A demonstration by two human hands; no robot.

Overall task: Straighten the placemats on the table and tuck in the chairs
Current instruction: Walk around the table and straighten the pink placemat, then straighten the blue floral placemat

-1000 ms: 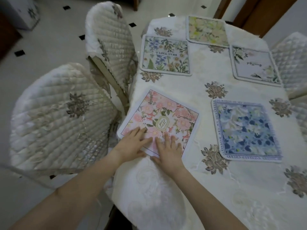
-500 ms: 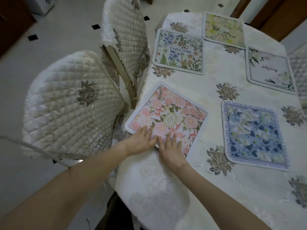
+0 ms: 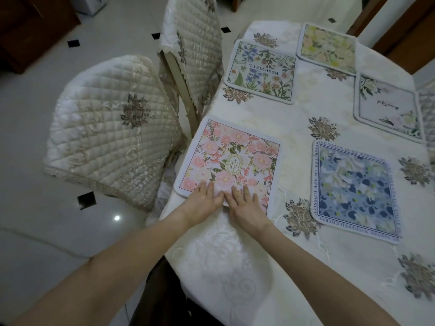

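A pink floral placemat (image 3: pixel 231 158) lies at the table's left edge. My left hand (image 3: pixel 204 200) and my right hand (image 3: pixel 243 204) rest flat side by side on its near edge, fingers spread, gripping nothing. To its right lies a blue floral placemat (image 3: pixel 353 187). Farther back are a placemat with blue wildflowers (image 3: pixel 261 71), a yellow floral one (image 3: pixel 328 47) and a pale one with script (image 3: pixel 388 107). Two quilted chairs stand left of the table, the near chair (image 3: pixel 106 142) and the far chair (image 3: pixel 193 36).
The table wears a cream embroidered tablecloth (image 3: pixel 294 128) that hangs over the near corner. Another quilted chair (image 3: pixel 427 107) shows at the right edge. White tiled floor (image 3: pixel 47 220) with black insets lies to the left, dark wooden furniture (image 3: pixel 28 27) beyond.
The pink placemat has turned under my hands and now lies squarer to the table edge. My view has shifted left and closer.
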